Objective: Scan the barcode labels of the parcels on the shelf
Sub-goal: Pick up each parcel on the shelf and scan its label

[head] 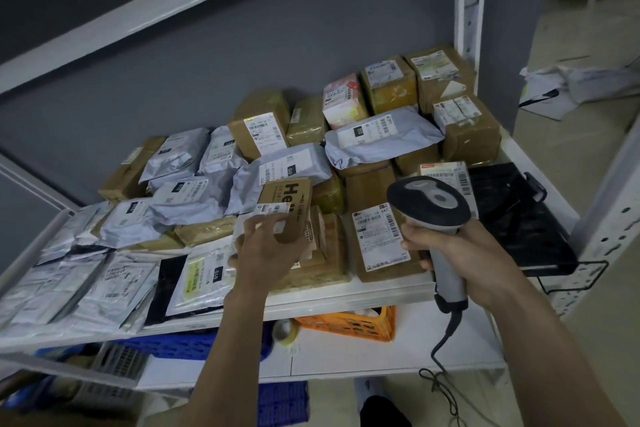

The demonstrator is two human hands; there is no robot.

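Note:
My left hand (265, 248) grips a small brown cardboard box (289, 196) printed "Hell", tilted up above the front middle of the white shelf (346, 291). A white barcode label (273, 209) sits on the box just above my fingers. My right hand (460, 253) holds a grey and black corded barcode scanner (429, 204) by its handle, its head level with the box and to its right. Several grey mailer bags (381, 135) and taped brown boxes (381, 236) with labels cover the shelf.
A black flat device (512, 215) lies at the shelf's right end beside a white upright post (606, 211). Below the shelf are an orange crate (360, 322), a tape roll (285, 331) and blue crates (194, 345). The scanner cable (446, 357) hangs down to the floor.

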